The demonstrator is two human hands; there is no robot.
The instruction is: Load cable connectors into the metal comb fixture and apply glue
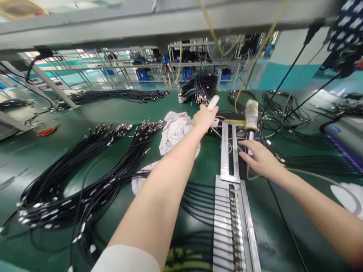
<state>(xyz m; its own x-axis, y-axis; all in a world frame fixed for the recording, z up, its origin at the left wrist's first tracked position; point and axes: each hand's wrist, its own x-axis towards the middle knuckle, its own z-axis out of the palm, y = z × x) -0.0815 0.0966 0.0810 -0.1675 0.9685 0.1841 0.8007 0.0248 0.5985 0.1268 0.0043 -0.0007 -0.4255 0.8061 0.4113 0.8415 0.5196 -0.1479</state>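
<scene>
My left hand [204, 116] reaches far across the green table, one finger wrapped in white tape and pointing outward, by a dark box [229, 118] at the head of a metal fixture. My right hand [259, 158] lies beside the fixture's slotted metal bar [229, 151], fingers extended and touching the shaft of a tool with a tape-wrapped handle [251, 115]. A metal jig [231, 223] holds a row of black cables with their connector ends lined up.
Large bundles of black cables [85, 181] lie at the left, more [198, 88] at the back. A white rag [177, 130] sits left of the fixture. Loose cable loops [283, 124] cover the right side. A grey shelf [141, 26] hangs overhead.
</scene>
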